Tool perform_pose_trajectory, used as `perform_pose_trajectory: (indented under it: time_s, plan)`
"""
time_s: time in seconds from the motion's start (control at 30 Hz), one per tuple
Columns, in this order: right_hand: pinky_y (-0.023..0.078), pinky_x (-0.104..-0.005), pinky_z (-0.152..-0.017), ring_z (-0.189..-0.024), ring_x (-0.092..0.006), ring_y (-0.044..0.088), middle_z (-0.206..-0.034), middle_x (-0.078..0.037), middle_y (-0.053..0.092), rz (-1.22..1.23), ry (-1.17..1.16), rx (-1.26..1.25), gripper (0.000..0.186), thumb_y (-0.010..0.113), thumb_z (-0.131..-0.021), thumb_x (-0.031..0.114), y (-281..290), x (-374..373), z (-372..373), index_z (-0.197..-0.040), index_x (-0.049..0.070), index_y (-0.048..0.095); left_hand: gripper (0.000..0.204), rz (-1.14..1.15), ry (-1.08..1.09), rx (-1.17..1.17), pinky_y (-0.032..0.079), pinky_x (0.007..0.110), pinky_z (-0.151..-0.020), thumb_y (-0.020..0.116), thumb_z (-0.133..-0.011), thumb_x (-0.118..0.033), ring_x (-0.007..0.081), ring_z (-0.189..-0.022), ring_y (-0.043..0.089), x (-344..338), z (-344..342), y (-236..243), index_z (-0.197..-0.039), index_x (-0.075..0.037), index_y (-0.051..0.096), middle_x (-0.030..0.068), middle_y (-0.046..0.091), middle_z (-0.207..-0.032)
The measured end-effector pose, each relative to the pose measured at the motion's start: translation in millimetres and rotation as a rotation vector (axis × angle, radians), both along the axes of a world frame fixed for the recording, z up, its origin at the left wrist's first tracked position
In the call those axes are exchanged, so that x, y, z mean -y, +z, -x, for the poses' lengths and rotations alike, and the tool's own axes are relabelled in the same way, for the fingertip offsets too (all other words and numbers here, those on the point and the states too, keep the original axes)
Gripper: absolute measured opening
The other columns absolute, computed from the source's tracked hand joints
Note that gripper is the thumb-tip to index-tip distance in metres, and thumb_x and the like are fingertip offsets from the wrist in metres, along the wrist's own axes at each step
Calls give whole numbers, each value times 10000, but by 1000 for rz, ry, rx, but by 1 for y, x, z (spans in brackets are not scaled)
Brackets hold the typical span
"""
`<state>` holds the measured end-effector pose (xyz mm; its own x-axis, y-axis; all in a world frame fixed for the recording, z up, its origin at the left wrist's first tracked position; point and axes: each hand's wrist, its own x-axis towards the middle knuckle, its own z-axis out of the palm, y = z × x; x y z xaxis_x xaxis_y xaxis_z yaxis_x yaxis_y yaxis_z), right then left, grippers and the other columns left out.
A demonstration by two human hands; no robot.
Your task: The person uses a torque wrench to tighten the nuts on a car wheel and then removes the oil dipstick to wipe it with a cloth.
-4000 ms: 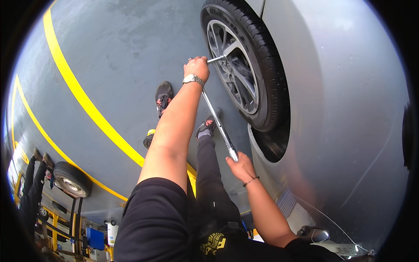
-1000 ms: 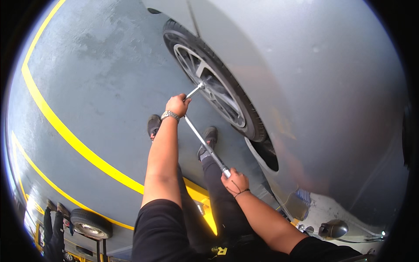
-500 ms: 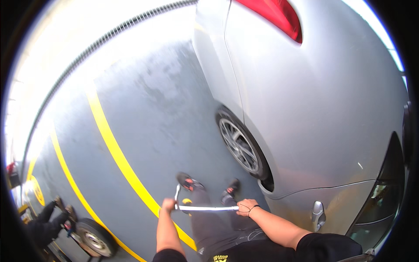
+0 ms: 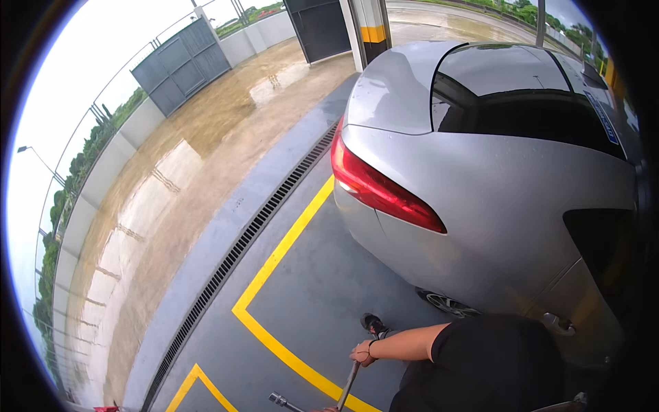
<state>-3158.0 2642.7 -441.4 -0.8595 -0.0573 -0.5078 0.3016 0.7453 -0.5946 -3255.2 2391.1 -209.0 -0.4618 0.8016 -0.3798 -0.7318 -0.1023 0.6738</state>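
Firstly, taking the clock from the centre of the head view, I am seeing a wet outdoor yard [image 4: 213, 130] spreading between 9 and 11 o'clock, with puddles reflecting the sky. A silver car [image 4: 494, 185] is filling the side from 1 to 4 o'clock, its rear end facing the middle. Grey floor [image 4: 322, 264] is extending beneath it towards 7 o'clock. A grey metal gate [image 4: 182, 65] is standing shut between 10 and 11. A slotted drain [image 4: 254, 237] is running diagonally down to 7 o'clock, and a yellow line [image 4: 276, 254] is lying just beside it, turning a corner between 7 and 8. The person's black sleeve [image 4: 501, 364] is covering the view between 4 and 5. A red tail lamp [image 4: 391, 192] is sitting just off centre, towards 2 o'clock. At 4 o'clock a wheel [image 4: 446, 302] is showing partly below the car body.

Between 5 and 7 o'clock, at the lower edge, I am finding the metal wrench [image 4: 349, 384], its middle running out of view. The right hand [image 4: 360, 353] is closing fully around its upper end, between 5 and 6, well apart from the wheel. I am noting only a sliver of the left hand [image 4: 327, 410] near 6; I cannot tell how it is gripping. A dark shoe [image 4: 373, 324] is resting just above the right hand. The wrench's socket end [image 4: 276, 398] is pointing towards 7. A thin dark bracelet [image 4: 373, 351] is circling the right wrist.
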Motion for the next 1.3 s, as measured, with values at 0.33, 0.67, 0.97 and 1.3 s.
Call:
perform_pose_trajectory:
  time_s: [0.33, 0.67, 0.97, 1.3]
  plan:
    - [493, -481, -934, -1140, -335, 621, -1251, -145, 654, -122, -33, 384, 475, 603, -897, 334, 58, -297, 172, -1287, 64, 613, 312, 780, -170, -220, 444, 341, -718, 458, -1045, -237, 181, -746, 521, -186, 182, -126, -870, -17, 593, 77, 566, -789]
    - [447, -449, -1041, -1271, -338, 546, -1363, -168, 588, -135, -630, 463, 568, 539, -941, 484, 68, -560, 237, -1287, 45, 638, 362, 855, -358, -245, 425, 349, -589, 495, -1016, -294, 214, -636, 546, -420, 339, -177, -854, 11, 607, 121, 588, -711]
    - [467, -444, -1000, -1209, -340, 584, -1294, -167, 629, 32, -1081, 345, 519, 579, -920, 458, 49, -734, 271, -1284, 91, 622, 418, 926, -633, -430, 408, 357, -472, 527, -990, -344, 243, -536, 568, -659, 523, -196, -840, 35, 621, 161, 607, -641]
    - [482, -451, -958, -1157, -349, 611, -1240, -174, 655, 152, -1276, 224, 495, 605, -908, 441, 56, -1027, 267, -1233, 69, 637, 527, 772, -447, -1114, 435, 339, -436, 599, -965, -380, 207, -457, 565, -1101, 677, -168, -627, 24, 611, 124, 607, -534]
